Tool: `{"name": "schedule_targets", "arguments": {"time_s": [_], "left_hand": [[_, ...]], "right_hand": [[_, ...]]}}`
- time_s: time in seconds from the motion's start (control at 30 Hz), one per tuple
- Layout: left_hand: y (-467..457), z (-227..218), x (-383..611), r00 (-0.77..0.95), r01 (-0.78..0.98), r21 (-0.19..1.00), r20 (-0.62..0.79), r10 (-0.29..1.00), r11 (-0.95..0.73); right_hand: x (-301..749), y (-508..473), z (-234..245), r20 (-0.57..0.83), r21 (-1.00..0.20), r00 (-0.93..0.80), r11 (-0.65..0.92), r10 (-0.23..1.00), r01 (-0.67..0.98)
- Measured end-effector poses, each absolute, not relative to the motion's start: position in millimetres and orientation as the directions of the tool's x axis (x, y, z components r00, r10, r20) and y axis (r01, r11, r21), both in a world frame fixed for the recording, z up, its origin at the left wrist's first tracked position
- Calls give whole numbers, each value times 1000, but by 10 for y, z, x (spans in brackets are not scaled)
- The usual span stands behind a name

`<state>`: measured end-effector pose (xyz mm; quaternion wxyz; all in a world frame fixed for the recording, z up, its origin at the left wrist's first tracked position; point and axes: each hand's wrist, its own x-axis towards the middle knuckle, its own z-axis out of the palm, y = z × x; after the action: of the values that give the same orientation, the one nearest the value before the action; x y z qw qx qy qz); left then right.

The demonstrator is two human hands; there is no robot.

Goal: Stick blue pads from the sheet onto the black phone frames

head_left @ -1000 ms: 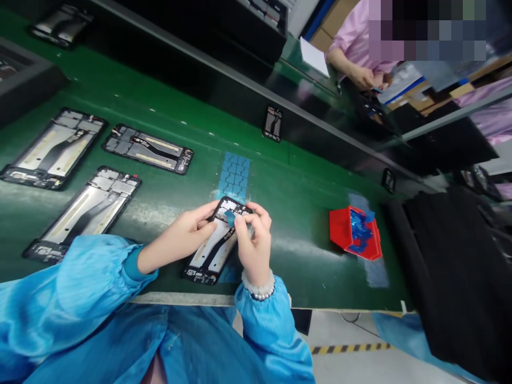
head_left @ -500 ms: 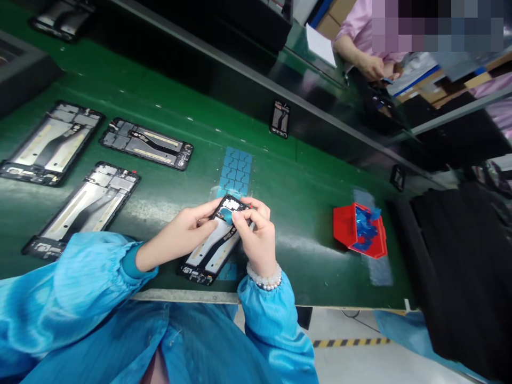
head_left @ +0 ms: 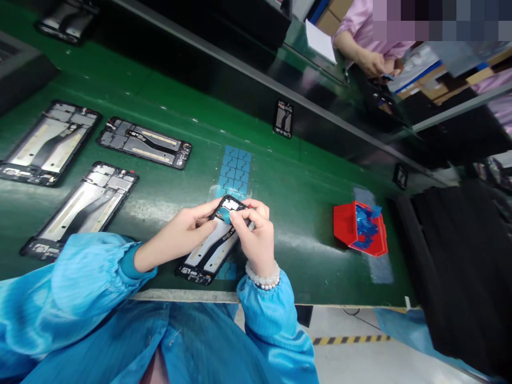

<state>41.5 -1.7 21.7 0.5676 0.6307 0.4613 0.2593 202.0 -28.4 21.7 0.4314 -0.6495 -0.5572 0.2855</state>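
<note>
Lying slanted on the green belt [head_left: 304, 213] near its front edge, a phone frame [head_left: 208, 250] is gripped at its upper left side by the left hand [head_left: 182, 234], whose fingers are closed around the edge; the right hand [head_left: 256, 242] has its fingertips pinched on a small blue sticker [head_left: 226, 215] at the top end of the frame, where it is being pressed down. A crooked sticker could result if the frame is allowed to slide under the push; a crease or bubble could be made if one corner is fixed too early; small parts under the thumb could be bent by too much force. A sheet of blue stickers [head_left: 235, 170] lies just beyond the hands, and a red bin [head_left: 346, 226] with blue scraps stands well apart on the right.
</note>
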Motion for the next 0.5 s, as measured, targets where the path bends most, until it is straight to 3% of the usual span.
{"name": "schedule_targets", "arguments": {"time_s": [0.5], "left_hand": [[-34, 225, 476, 434, 150, 987, -124, 893, 64]], "right_hand": [[1996, -314, 199, 176, -846, 170, 61, 970, 530]]}}
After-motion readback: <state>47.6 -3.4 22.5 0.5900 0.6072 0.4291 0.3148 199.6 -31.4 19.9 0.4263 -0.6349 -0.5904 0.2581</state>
